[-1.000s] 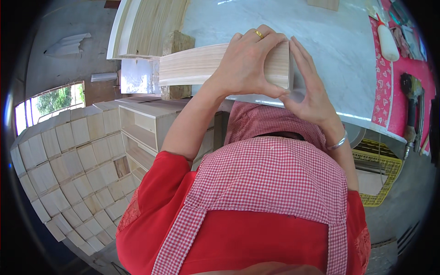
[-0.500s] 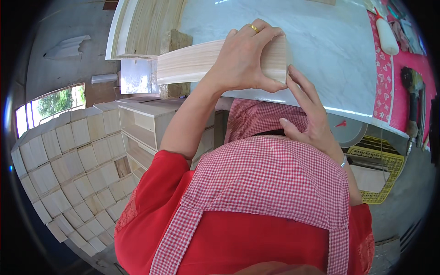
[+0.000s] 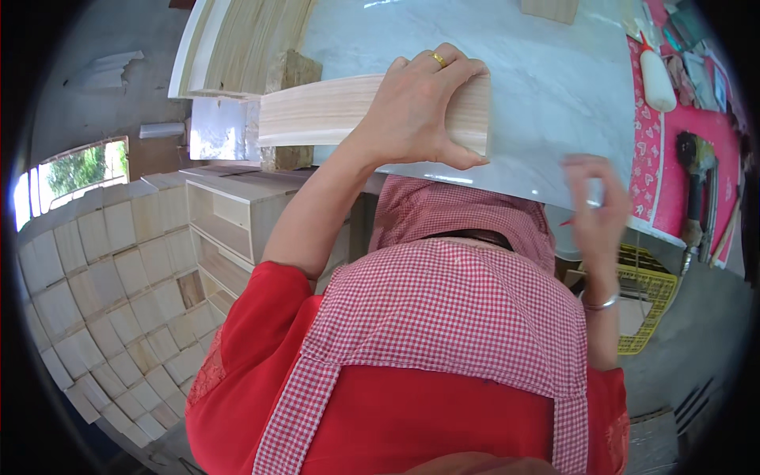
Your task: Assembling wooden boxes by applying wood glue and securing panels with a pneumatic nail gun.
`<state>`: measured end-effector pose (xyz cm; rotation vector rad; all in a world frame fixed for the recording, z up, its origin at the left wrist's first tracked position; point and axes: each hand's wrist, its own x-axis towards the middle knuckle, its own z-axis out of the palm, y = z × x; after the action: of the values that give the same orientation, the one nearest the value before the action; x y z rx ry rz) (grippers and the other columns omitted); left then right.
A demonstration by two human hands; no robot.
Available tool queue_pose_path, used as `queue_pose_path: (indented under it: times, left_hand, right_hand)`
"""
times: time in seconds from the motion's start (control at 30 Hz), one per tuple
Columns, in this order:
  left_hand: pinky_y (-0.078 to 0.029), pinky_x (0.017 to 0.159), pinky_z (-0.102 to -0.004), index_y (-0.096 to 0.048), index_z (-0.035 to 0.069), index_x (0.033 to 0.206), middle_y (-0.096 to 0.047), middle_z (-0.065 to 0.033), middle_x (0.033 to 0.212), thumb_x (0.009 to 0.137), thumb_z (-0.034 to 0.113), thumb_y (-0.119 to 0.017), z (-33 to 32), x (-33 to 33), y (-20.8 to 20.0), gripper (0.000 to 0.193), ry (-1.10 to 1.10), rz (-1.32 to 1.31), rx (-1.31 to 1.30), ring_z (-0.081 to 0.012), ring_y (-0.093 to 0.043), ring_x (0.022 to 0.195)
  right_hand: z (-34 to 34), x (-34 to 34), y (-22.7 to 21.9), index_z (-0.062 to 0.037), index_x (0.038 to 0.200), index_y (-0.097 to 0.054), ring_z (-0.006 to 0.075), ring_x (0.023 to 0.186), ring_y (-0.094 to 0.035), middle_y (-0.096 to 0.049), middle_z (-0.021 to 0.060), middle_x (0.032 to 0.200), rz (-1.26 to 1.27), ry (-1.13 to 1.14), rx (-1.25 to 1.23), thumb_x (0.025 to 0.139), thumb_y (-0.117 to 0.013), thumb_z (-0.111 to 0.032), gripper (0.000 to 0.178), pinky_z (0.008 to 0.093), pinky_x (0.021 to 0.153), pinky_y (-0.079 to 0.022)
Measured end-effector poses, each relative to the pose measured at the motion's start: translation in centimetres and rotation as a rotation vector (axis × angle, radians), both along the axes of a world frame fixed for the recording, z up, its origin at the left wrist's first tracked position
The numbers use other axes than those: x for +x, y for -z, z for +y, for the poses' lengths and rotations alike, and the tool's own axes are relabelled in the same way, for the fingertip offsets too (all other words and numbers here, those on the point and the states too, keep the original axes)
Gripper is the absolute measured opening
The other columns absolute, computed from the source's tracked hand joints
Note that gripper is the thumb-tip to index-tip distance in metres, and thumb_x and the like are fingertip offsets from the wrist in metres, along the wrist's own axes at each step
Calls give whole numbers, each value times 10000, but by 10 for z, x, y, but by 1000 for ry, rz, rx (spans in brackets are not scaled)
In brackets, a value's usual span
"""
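the left hand grips the wooden board near the tabletop's front edge, best kept steady; whether the blurred right hand holds anything, i cannot tell.

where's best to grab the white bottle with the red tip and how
Probably around the body of the white bottle, right hand coming from the near side: the broad end lies nearer, while the narrow red tip points away.

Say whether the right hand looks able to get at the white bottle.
Probably yes: just flat tabletop and patterned cloth lie between the right hand and the white bottle.
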<state>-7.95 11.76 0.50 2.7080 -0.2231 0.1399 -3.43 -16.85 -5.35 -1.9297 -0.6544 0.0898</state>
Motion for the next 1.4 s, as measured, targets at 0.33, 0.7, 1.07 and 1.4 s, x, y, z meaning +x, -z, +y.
queue_pose_path:
  times: [0.33, 0.7, 1.07, 1.4]
  left_hand:
    - [-406, 865, -386, -574, 83, 1241, -562, -80, 1156, 509, 442, -841, 1, -3, 5, 859, -19, -63, -40, -264, -567, 1048]
    - [-394, 896, -400, -563, 68, 1265, -585, -114, 1184, 530, 454, -840, -4, -1, 11, 875, -9, -57, 23, -263, -558, 1113]
    - [-415, 954, -436, -559, 5, 1209, -582, -207, 1196, 561, 450, -855, 7, -7, -22, 839, 53, 77, 19, -327, -546, 1137]
    - [-442, 931, -447, -611, -18, 1034, -641, -192, 1071, 588, 407, -841, 7, -11, -11, 658, 37, -22, -47, -325, -587, 1077]
  right_hand:
    - [-205, 97, 32, -8, 1189, -628, 381, 945, -644, -660, 234, 1063, -531, 625, -1034, 879, -692, -401, 505, 449, 868, -493]
    - [-213, 166, 27, 65, 1098, -621, 409, 891, -671, -682, 254, 937, -341, 474, -1043, 770, -702, -230, 448, 466, 811, -519]
    - [-46, 32, -128, 36, 965, -651, 150, 749, -660, -677, 72, 795, 100, 177, -624, 800, -756, -103, 241, 320, 700, -530]
    - [20, 10, -177, 16, 1190, -627, 146, 936, -644, -693, 84, 1084, -92, -391, -686, 830, -796, -109, 417, 300, 798, -536]
